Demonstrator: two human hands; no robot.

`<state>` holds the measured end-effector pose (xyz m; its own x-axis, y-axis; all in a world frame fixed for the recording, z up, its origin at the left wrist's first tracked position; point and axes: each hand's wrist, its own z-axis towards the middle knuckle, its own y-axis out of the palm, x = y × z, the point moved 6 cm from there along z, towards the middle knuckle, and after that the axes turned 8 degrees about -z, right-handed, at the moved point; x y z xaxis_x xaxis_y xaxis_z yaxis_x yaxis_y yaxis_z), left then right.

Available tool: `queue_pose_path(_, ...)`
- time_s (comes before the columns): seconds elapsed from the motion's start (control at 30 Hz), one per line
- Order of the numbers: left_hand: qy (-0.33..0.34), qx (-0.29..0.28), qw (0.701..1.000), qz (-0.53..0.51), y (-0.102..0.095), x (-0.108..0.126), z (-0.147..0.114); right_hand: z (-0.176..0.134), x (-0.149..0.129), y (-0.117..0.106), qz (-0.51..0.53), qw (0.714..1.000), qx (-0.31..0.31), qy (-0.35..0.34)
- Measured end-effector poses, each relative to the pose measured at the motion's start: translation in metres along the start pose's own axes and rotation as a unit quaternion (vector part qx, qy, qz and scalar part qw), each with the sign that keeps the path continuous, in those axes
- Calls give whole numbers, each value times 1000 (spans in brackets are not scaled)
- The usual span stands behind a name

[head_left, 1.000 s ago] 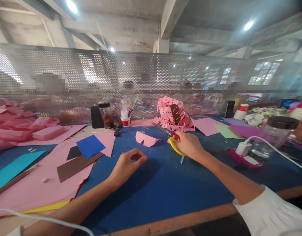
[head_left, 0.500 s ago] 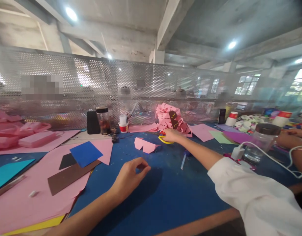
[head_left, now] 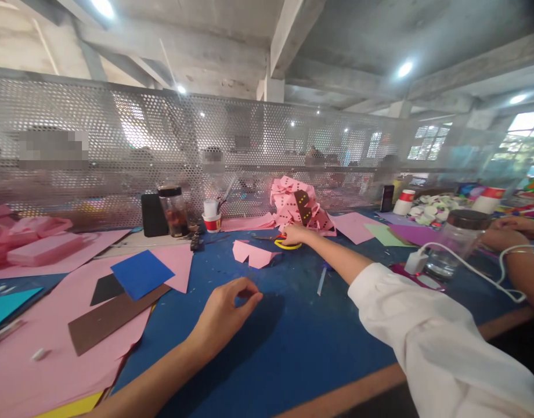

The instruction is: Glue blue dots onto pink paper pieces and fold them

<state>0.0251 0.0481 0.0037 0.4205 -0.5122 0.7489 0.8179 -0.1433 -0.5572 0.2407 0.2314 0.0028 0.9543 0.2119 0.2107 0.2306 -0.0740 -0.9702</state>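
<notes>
Far out over the blue table, my right hand [head_left: 295,234] is closed on the handle of scissors [head_left: 288,245] with yellow and red on the grips. Their blades point left, low to the tabletop. Just behind is a pile of folded pink paper pieces [head_left: 288,200] with rows of dark dots, one dark piece with yellow dots among them. A cut pink paper piece [head_left: 258,256] with a notch lies left of the scissors. Nearer to me, my left hand [head_left: 227,310] hovers above the table, thumb and forefinger curled together in a ring, nothing visible between them.
Pink sheets [head_left: 44,325] cover the left, bearing blue [head_left: 141,274] and brown [head_left: 114,316] paper. A lidded jar [head_left: 173,212] and paper cup [head_left: 212,222] stand behind. At right are a clear jar [head_left: 450,249], a white cable [head_left: 471,268] and another person's hands [head_left: 506,235].
The view has shifted slightly, so the table things appear a little further left and higher. My right hand stays on the scissors, and my left hand keeps its curled pose.
</notes>
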Motion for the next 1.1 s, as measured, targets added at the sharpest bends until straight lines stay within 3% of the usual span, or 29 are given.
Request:
queue_pose_path(0.2,-4,1,1000,0,0,-2,0,-31,-15,-20,16,993,115,-11)
queue_pose_path(0.37,-1,-7,1000,1,1,0,0,-75,-48,-44,61,969,232,-61)
queue_pose_path(0.5,5,-6,1000,4,1,1,1,-98,-76,-45,81,951,287,-83)
queue_pose_path(0.7,17,3,1000,9,2,1,0,-103,-88,-31,89,936,329,-82)
queue_pose_path(1.1,18,16,1000,20,2,0,0,-99,-92,-21,154,920,343,-112)
